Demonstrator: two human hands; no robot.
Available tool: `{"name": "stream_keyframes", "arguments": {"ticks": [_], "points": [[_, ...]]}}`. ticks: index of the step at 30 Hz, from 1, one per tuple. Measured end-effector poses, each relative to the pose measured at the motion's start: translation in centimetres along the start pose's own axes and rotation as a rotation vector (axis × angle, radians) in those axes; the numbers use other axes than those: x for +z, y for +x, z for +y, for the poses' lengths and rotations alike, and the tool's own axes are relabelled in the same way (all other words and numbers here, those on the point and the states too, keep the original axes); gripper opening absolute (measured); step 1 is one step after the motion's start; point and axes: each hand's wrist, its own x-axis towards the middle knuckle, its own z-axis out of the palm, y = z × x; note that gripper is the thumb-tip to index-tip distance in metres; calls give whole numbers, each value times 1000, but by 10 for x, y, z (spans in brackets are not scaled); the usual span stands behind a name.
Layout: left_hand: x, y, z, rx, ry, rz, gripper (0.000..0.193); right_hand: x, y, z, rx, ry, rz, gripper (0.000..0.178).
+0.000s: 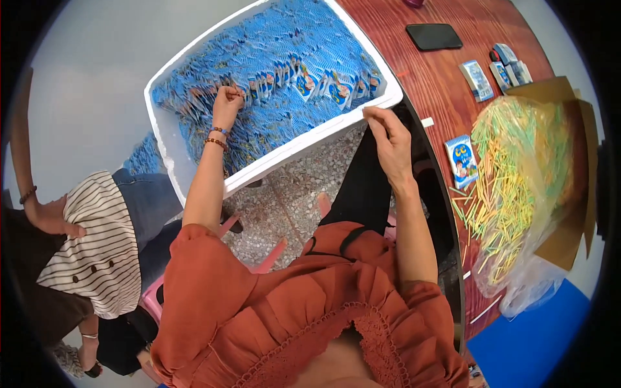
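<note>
A white foam box (284, 155) is filled with rows of small blue printed packets (284, 32). My left hand (228, 105) reaches into the box with its fingers pinched together among the packets. What lies between those fingertips is too small to make out. My right hand (392, 139) hovers at the box's near right corner, beside the rim. Its fingers are bent in toward the thumb, and whatever they pinch, if anything, does not show.
On the reddish wooden table (388, 26) at right are a black phone (433, 37), a blue-and-white packet (462, 160), and thin yellow-green sticks (498, 194) in a clear bag by a cardboard box (569, 249). At left sits another person in a striped garment (107, 239).
</note>
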Motion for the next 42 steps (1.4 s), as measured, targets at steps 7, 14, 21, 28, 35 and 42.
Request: {"name": "stream_keyframes", "arguments": {"ticks": [7, 14, 21, 28, 35, 42], "points": [[23, -19, 17, -64, 285, 20, 28, -59, -85, 19, 313, 141, 118, 20], [5, 14, -24, 46, 87, -140, 15, -63, -109, 5, 238, 3, -47, 19], [-20, 2, 18, 73, 183, -22, 20, -176, -117, -12, 432, 23, 455, 15], [127, -67, 178, 440, -171, -95, 15, -232, -101, 23, 451, -890, 394, 34], [303, -140, 258, 552, 9, -627, 18, -227, -102, 30, 395, -748, 422, 31], [366, -138, 262, 571, 308, -689, 23, -238, -105, 36, 263, -586, 618, 24]]}}
